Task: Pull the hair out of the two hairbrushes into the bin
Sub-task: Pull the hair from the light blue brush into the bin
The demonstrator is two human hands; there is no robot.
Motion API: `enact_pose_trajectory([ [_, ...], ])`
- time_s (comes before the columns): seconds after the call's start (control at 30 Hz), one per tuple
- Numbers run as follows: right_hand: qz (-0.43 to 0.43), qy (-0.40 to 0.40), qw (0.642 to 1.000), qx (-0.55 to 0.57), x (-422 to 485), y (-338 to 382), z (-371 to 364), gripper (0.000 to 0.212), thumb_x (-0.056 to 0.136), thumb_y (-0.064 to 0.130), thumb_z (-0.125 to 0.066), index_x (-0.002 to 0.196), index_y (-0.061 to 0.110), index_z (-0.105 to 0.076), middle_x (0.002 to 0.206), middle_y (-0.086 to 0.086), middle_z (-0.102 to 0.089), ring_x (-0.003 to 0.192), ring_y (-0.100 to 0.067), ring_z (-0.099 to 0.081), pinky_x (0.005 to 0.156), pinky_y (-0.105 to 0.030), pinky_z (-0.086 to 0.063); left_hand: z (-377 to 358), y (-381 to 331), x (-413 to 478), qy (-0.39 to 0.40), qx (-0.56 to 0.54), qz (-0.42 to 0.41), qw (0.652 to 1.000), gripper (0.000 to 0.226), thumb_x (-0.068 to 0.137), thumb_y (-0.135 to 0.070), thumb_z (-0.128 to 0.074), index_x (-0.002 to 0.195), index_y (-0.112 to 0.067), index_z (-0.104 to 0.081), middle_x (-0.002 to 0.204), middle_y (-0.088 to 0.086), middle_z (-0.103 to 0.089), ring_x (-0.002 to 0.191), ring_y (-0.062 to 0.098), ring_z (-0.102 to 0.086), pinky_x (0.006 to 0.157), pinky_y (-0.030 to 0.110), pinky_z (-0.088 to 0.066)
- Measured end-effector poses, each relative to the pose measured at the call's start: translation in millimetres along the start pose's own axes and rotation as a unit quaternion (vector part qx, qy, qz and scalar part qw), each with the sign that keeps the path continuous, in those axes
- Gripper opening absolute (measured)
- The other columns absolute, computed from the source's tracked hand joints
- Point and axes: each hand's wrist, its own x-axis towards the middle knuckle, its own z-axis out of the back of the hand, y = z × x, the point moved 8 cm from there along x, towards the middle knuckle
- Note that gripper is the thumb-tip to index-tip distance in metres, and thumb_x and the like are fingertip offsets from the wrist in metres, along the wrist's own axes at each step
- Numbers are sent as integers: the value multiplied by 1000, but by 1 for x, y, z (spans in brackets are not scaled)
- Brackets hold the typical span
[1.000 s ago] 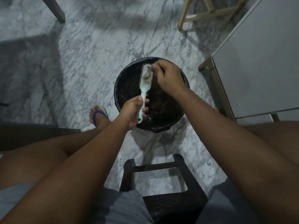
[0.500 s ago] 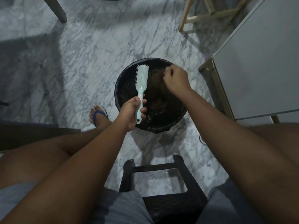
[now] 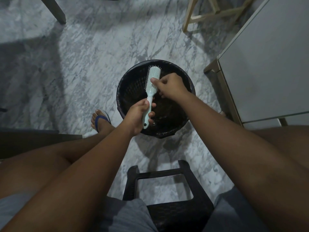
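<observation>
A pale mint hairbrush point(image 3: 151, 84) is held upright over the round black bin point(image 3: 132, 84) on the marble floor. My left hand point(image 3: 138, 117) is shut on its handle near the bin's front rim. My right hand point(image 3: 170, 87) is over the bin, thumb and fingers pinched against the right side of the brush's bristles. The bristle pad looks mostly free of hair. Dark hair point(image 3: 168, 109) lies at the bottom of the bin. A second brush is not in view.
A black plastic stool point(image 3: 168, 174) stands between my knees. A white cabinet point(image 3: 267, 72) is at the right, close to the bin. Wooden stool legs point(image 3: 209, 14) are at the back right. My left foot in a blue sandal point(image 3: 100, 121) rests left of the bin.
My right hand pulled a clump of hair off the brush head, moved right over the bin, and has come back to pinch at the bristles. The brush now looks nearly clean.
</observation>
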Motion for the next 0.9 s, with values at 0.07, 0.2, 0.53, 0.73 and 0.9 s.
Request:
enact_pose_trajectory([
  [0.07,18,-20,997,-68,1,3,5,52,91,50,-65,71,3,-73,61,-5,-70,52,-12,-63,62,-24,-54,0,1,1,-6,5,-2,1000,29,105,-17,-40,128,-10,-56,97,2,-59,55,8,-46,45,22,-39],
  [0.2,51,-30,996,-60,-1,14,12,44,95,41,-63,72,5,-73,56,5,-63,49,1,-55,57,-18,-41,1,2,1,-10,-7,2,1000,27,105,-18,-40,124,-9,-57,94,2,-59,55,8,-46,45,22,-40],
  [0.53,17,-168,975,141,11,6,62,16,97,19,-58,103,11,-70,83,6,-73,74,-7,-65,76,-27,-54,8,-1,-3,7,-26,8,1000,26,104,-16,-40,122,-11,-58,92,0,-56,57,7,-45,45,20,-39],
  [0.73,51,44,996,-65,11,-6,2,102,81,15,-77,159,16,-12,138,-10,-57,118,-22,-60,98,-30,-49,-4,1,-4,43,-20,34,998,28,103,-15,-40,124,-13,-58,94,0,-56,57,7,-43,45,18,-36],
  [0.9,87,-70,993,-46,14,2,17,48,92,13,-63,139,9,-57,100,-9,-75,94,-13,-68,84,-20,-47,-3,0,-4,62,-27,40,997,31,102,-15,-40,128,-13,-57,93,0,-57,56,7,-44,45,18,-38],
])
